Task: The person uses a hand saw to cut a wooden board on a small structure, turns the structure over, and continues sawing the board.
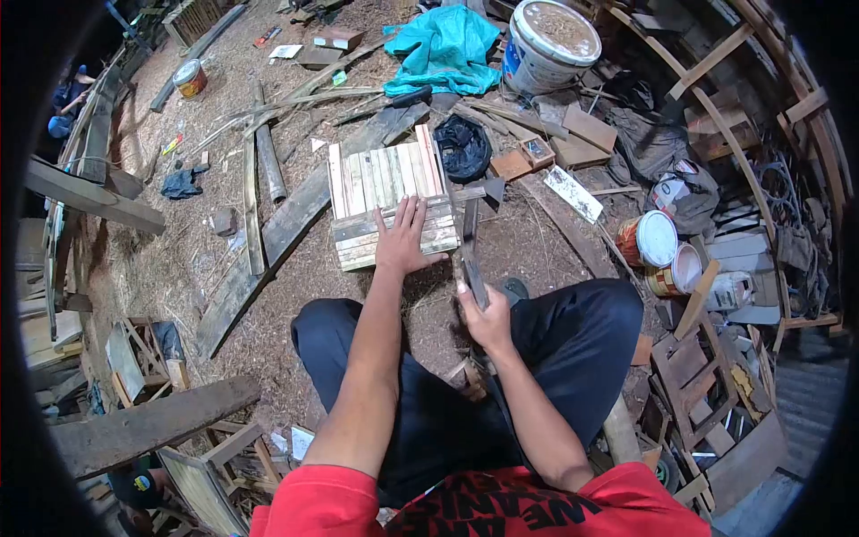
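Observation:
A small crate of pale wooden slats lies on the ground in front of my knees. My left hand rests on its near side, palm down with fingers spread over the slats. My right hand, beside the crate's near right corner, is closed around a long, narrow dark tool. The tool points away from me along the crate's right side. Its exact kind is hard to make out, and its lower end is hidden by my hand.
Long planks lie left of the crate. Beyond it are a black plastic bag, a teal tarp and a large white bucket. Paint cans and wood scraps stand at right. Another person is at far left.

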Motion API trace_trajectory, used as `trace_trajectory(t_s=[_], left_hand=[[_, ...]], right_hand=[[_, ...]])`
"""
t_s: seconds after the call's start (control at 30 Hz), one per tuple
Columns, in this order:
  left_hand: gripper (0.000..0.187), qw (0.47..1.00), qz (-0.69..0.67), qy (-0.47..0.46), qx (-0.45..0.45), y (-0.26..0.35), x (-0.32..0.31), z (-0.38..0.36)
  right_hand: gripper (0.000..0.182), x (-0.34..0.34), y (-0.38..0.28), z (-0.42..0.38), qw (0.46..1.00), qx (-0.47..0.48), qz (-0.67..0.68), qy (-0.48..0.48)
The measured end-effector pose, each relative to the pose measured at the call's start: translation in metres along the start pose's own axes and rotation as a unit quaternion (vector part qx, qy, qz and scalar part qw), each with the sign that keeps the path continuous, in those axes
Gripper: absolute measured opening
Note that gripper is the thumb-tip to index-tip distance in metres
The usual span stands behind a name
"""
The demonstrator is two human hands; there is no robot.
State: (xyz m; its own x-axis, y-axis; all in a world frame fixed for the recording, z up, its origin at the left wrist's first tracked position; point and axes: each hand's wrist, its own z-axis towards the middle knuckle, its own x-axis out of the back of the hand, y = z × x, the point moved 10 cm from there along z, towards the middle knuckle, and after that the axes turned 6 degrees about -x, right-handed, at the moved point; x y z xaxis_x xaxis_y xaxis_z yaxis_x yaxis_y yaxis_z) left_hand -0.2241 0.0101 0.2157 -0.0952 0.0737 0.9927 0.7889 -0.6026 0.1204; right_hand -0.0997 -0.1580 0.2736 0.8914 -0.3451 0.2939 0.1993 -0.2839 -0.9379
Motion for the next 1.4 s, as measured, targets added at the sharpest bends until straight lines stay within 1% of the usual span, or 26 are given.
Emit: trace_trajectory(t_s=[0.13,0.17,0.27,0.37,0.47,0.53,0.6,0.63,0.7,0.73,0.8,0.83,0.93,1.0,1.03,1.07,1.13,1.17,1.27,1.3,1.33,1.4], left_hand=[[0.125,0.999,-0.029,0.013,0.001,-0.005,-0.001,0.003],[0.125,0.999,-0.027,0.020,-0.001,-0.007,-0.001,0.003],[0.125,0.999,-0.030,0.032,-0.001,-0.007,-0.006,0.001],[0.126,0.999,-0.030,0.030,-0.001,-0.010,-0.006,0.000],[0.126,0.999,-0.039,0.031,-0.001,-0.009,-0.006,0.000],[0.127,0.998,-0.050,0.035,-0.003,-0.009,-0.003,0.001],[0.127,0.996,-0.058,0.060,-0.006,-0.011,-0.003,0.002],[0.127,0.995,-0.063,0.072,-0.009,-0.010,-0.003,0.000],[0.126,0.997,-0.060,0.053,-0.009,-0.010,-0.005,-0.001],[0.126,0.997,-0.060,0.044,-0.009,-0.010,-0.006,-0.001],[0.125,0.999,-0.052,0.008,0.003,-0.011,-0.006,0.001],[0.125,0.999,-0.049,-0.014,0.009,-0.011,-0.007,0.000],[0.125,0.999,-0.049,-0.005,0.008,-0.011,-0.006,0.003],[0.125,0.999,-0.041,-0.003,0.009,-0.009,-0.010,0.000],[0.125,0.999,-0.041,-0.004,0.007,-0.009,-0.011,-0.003],[0.125,0.999,-0.039,-0.001,0.004,-0.010,-0.010,0.000],[0.125,0.999,-0.039,-0.009,0.005,-0.009,-0.008,0.001],[0.125,0.999,-0.034,-0.016,0.006,-0.011,-0.008,0.002],[0.125,0.999,-0.035,-0.018,0.011,-0.009,-0.009,0.002],[0.125,0.999,-0.034,-0.013,0.011,-0.010,-0.007,0.005],[0.125,0.999,-0.039,0.009,0.008,-0.009,-0.006,0.005],[0.125,0.997,-0.049,0.052,0.001,-0.009,-0.004,0.003]], right_hand=[[0.038,-0.004,0.006,0.000,1.000,-0.016,-0.001,0.023],[0.039,-0.006,0.005,0.003,0.999,-0.021,0.016,0.022],[0.037,-0.007,0.000,0.008,1.000,-0.009,-0.013,0.020],[0.036,0.002,0.008,-0.012,0.999,-0.025,0.013,0.025],[0.034,0.012,0.003,-0.015,0.997,-0.040,-0.027,0.054],[0.039,0.004,-0.002,0.016,0.998,-0.007,-0.025,0.063],[0.041,-0.014,0.006,0.055,0.998,-0.025,-0.039,0.048],[0.041,-0.016,0.006,0.050,0.998,-0.023,-0.036,0.050],[0.040,-0.016,0.001,0.042,0.998,-0.013,-0.031,0.056],[0.037,-0.009,-0.005,0.021,0.998,-0.014,-0.039,0.043],[0.034,0.002,-0.014,-0.012,0.998,-0.002,-0.008,0.070],[0.031,0.004,-0.004,-0.013,0.998,-0.022,-0.010,0.058],[0.031,-0.010,-0.002,0.029,0.998,-0.022,-0.032,0.042],[0.032,-0.023,0.003,0.059,0.996,-0.010,-0.055,0.074],[0.033,-0.025,0.002,0.057,0.995,-0.001,-0.048,0.083],[0.032,-0.021,0.001,0.048,0.996,-0.003,-0.047,0.071],[0.031,-0.004,-0.007,0.006,0.998,0.000,-0.051,0.045],[0.030,0.002,-0.007,-0.011,0.998,-0.026,-0.027,0.060],[0.030,0.003,0.009,0.007,0.997,-0.044,-0.028,0.063],[0.031,-0.007,0.002,0.030,0.996,0.009,-0.057,0.062],[0.032,-0.015,-0.007,0.050,0.994,0.014,-0.080,0.076],[0.033,-0.027,-0.004,0.073,0.997,0.003,-0.033,0.076]])
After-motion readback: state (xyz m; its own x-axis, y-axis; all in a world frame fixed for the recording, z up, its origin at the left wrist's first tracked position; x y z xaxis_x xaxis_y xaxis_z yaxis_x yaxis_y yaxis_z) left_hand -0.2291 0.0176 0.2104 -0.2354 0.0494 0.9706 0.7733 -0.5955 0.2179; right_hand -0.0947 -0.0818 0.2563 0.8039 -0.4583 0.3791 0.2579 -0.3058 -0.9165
